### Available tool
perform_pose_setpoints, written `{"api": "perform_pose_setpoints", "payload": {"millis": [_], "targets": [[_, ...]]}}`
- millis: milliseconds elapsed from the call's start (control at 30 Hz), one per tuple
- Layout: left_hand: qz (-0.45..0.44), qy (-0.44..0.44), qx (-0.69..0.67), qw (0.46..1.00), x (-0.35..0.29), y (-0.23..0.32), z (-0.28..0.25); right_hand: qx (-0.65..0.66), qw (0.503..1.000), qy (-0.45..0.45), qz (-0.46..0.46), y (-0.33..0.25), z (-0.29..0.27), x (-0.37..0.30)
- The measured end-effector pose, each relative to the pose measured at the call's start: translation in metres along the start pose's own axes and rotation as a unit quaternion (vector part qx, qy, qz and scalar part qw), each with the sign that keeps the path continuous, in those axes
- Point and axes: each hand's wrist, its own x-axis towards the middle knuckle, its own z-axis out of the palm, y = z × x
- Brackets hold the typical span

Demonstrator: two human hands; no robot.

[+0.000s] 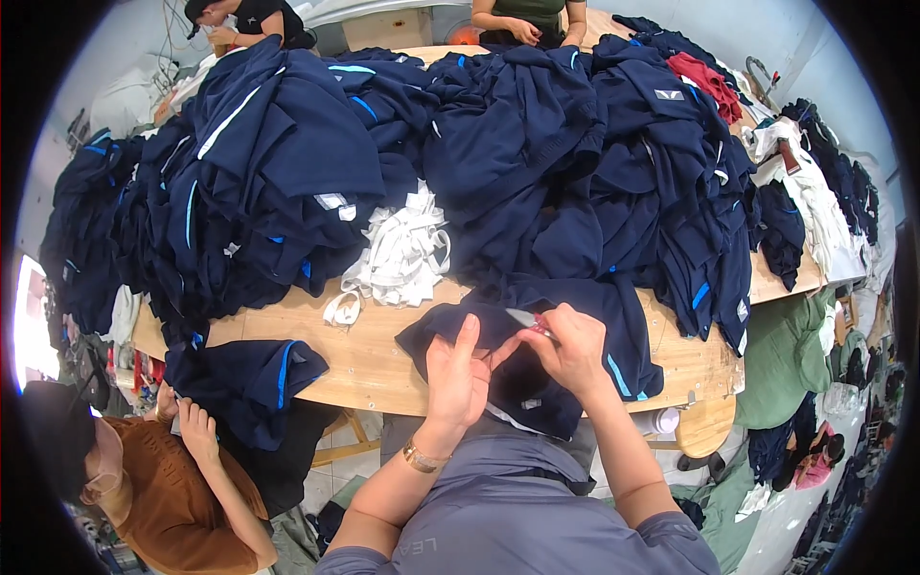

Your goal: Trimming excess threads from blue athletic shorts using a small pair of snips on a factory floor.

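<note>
In front of me a navy garment hangs partly over the table's near edge, with a light blue stripe at its right side. My left hand is closed on a raised fold of it, thumb upright. My right hand grips a small pair of thread snips with pinkish-red handles. Its metal blades point left, close above the fold and near my left fingers. Whether the blades touch the cloth I cannot tell. Beyond my hands lies a heap of white fabric strips.
Large piles of navy garments cover the wooden table. At the left a co-worker in a brown shirt handles navy cloth. Two more people work across the table. Red cloth and white cloth lie at the right.
</note>
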Motion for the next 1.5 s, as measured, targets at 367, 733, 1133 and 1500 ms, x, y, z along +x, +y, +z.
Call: {"api": "perform_pose_setpoints", "payload": {"millis": [367, 733, 1133, 1500], "targets": [[0.003, -0.022, -0.025, 0.999, 0.003, -0.008, -0.017, 0.275, 0.949, -0.005, 0.154, -0.03, 0.017, 0.011], [-0.046, -0.03, -0.096, 0.994, 0.003, -0.001, -0.01, 0.283, 0.934, 0.027, 0.217, -0.041, 0.022, -0.004], [-0.025, -0.058, -0.092, 0.994, 0.006, -0.002, -0.013, 0.369, 0.909, -0.19, 0.046, -0.049, -0.009, -0.007], [-0.021, -0.064, -0.042, 0.997, 0.007, 0.001, -0.015, 0.115, 0.987, -0.004, 0.114, -0.016, -0.001, -0.01]]}}
